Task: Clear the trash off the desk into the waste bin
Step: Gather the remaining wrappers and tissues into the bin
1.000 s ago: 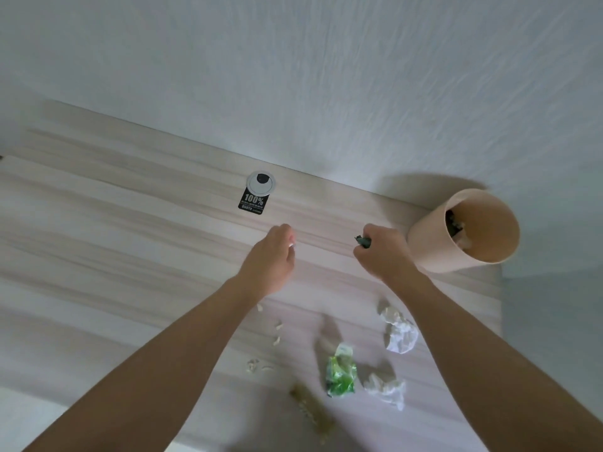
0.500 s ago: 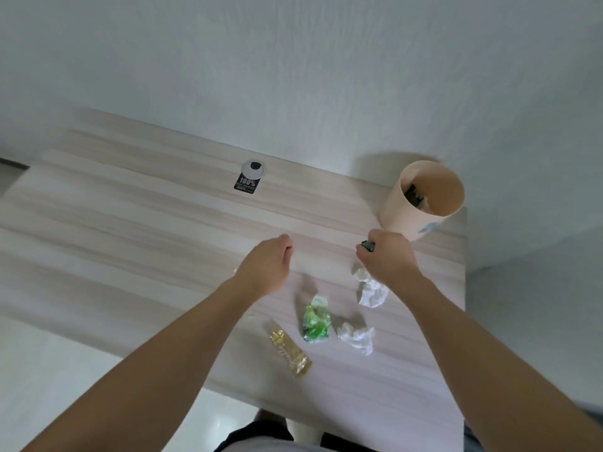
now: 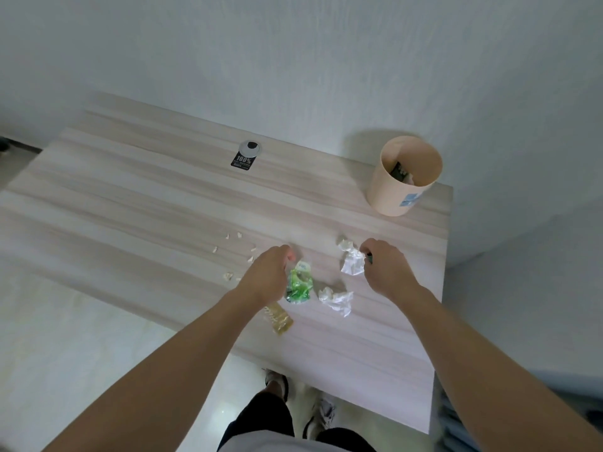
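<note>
pale surface [image 3: 130, 207], waste bin [image 3: 385, 194] upright at its 1 o'clock corner, trash inside. loose mid-surface: green wrapper [image 3: 298, 285], crumpled tissue [image 3: 352, 265] at its 2 o'clock, second tissue [image 3: 336, 298] at 4 o'clock, yellowish wrapper [image 3: 280, 321] at 7 o'clock, pale scraps [image 3: 228, 275] at 10 o'clock. left grip [image 3: 269, 275] curled over the green wrapper, hold impossible to tell; right grip [image 3: 388, 272] pinching a dark scrap [image 3: 369, 256], touching the crumpled tissue.
</note>
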`<state>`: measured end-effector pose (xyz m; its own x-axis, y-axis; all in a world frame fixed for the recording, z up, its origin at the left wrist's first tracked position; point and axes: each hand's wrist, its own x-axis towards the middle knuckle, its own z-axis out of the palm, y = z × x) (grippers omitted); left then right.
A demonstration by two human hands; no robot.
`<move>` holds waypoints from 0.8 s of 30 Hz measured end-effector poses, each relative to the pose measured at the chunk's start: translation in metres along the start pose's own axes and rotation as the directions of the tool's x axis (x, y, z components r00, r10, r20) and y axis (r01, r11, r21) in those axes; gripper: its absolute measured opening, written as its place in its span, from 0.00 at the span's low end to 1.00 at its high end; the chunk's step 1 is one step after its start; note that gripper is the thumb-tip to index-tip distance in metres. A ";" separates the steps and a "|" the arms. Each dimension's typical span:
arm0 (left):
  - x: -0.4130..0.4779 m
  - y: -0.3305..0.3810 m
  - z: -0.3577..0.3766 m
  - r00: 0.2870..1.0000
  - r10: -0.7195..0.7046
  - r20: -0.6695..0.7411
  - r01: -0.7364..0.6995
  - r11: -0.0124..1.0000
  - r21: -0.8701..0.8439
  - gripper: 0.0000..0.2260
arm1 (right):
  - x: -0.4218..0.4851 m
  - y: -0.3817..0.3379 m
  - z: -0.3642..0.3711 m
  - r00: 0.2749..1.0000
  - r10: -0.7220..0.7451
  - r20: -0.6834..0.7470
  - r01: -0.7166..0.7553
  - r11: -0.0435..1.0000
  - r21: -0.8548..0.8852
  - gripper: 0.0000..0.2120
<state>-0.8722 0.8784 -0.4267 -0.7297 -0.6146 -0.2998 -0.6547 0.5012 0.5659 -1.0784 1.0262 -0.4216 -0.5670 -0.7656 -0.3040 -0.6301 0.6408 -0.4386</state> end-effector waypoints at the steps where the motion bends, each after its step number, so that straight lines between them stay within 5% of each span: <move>1: 0.000 0.000 0.003 1.000 0.006 -0.001 -0.006 1.000 -0.009 0.15 | 0.000 0.003 0.005 1.000 -0.013 0.002 0.013 1.000 -0.003 0.13; 3: 0.003 -0.003 0.010 1.000 0.022 0.009 -0.022 1.000 -0.009 0.07 | 0.004 0.007 0.013 1.000 -0.025 -0.001 0.025 1.000 -0.010 0.14; 12: 0.030 -0.031 0.048 0.974 0.063 0.217 -0.104 0.977 0.184 0.28 | 0.037 0.020 0.047 0.994 0.087 0.070 -0.087 0.996 -0.004 0.25; 17: 0.044 -0.038 0.062 0.963 0.117 0.242 -0.165 0.968 0.187 0.22 | 0.046 0.026 0.066 0.990 0.115 0.087 -0.115 0.993 0.001 0.25; 24: 0.053 -0.039 0.065 0.958 0.166 0.233 -0.219 0.949 0.227 0.13 | 0.046 0.025 0.073 0.991 0.133 0.028 -0.131 0.990 -0.060 0.12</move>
<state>-0.8983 0.8657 -0.5149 -0.8536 -0.3644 -0.3722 -0.5062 0.7488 0.4279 -1.0816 1.0031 -0.5085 -0.6303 -0.6751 -0.3834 -0.5813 0.7377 -0.3432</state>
